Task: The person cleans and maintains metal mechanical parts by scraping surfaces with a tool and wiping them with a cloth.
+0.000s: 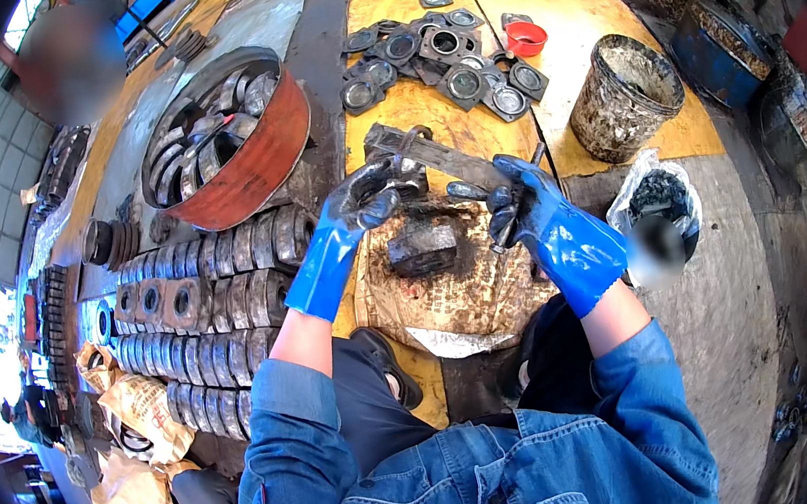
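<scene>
My left hand [350,213], in a blue rubber glove with blackened fingers, is closed beside a dark metal part [406,177]; what its curled fingers grip is hidden. My right hand [535,211], gloved the same way, wraps round a thin dark rod [540,154] whose end sticks out above the fingers. Between the hands a flat grey bar [453,158] slants down toward the right glove; whether the glove touches it I cannot tell. Nearer me, a greasy black metal block [422,250] rests on a stained brown sack [450,299].
Rows of metal rings [199,350] lie at left, below a large red-brown drum ring [253,175] full of curved parts. Square flanged plates [460,84] are heaped ahead near a red bowl [526,37]. At right stand a grimy bucket [613,110] and a bag-lined bin [686,217].
</scene>
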The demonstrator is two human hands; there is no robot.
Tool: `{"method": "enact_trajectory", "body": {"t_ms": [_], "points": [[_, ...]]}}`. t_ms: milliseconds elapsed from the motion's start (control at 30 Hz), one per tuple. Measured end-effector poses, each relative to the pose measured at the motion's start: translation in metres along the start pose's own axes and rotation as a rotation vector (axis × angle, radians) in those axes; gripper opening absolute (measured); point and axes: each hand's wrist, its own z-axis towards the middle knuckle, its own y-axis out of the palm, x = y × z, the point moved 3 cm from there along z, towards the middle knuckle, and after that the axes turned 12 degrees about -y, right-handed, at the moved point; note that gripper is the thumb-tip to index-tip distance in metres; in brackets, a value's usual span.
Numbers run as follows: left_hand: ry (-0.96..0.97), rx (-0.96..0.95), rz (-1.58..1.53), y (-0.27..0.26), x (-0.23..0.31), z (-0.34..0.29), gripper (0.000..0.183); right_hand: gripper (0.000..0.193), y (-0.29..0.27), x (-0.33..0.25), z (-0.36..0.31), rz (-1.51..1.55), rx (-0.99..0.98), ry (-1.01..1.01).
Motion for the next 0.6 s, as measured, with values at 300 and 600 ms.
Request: {"method": "enact_trajectory", "body": {"t_ms": [300, 600], "points": [[0.225, 0.169, 0.22, 0.024, 0.007, -0.005, 0.029, 0.02, 0.014, 0.011, -0.007, 0.11, 0.1, 0.142], [0.05, 0.413, -0.25, 0.008, 0.023, -0.034, 0.025, 0.039, 0.024, 0.001, -0.033, -0.663, -0.199, -0.256]]}}
